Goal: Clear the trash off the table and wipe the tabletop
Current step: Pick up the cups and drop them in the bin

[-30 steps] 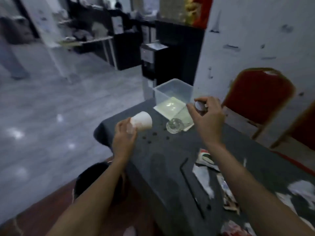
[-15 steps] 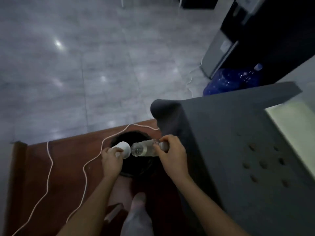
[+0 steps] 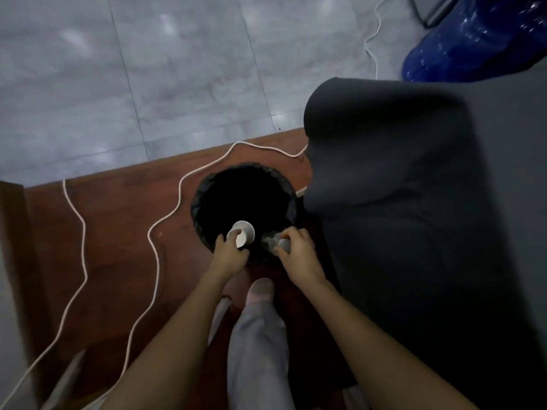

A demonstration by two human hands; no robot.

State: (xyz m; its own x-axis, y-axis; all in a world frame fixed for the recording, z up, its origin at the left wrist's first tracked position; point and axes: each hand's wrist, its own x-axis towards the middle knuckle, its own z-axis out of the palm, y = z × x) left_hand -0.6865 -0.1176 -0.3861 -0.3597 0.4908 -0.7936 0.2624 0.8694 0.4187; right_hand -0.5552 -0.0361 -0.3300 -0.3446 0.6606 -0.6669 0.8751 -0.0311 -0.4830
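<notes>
Over the round black-lined bin, left hand grips a white paper cup; right hand grips a clear plastic bottle, its length pointing leftward, both directly above the opening.

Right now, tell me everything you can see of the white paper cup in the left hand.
The white paper cup is small and plain, and looks like thin paper. It is tipped so its round open mouth faces the camera. One side of the rim looks dented inward. The left hand grips it from below, fingers curled round its side. It is held over the near edge of the black-lined bin, not yet dropped.
</notes>
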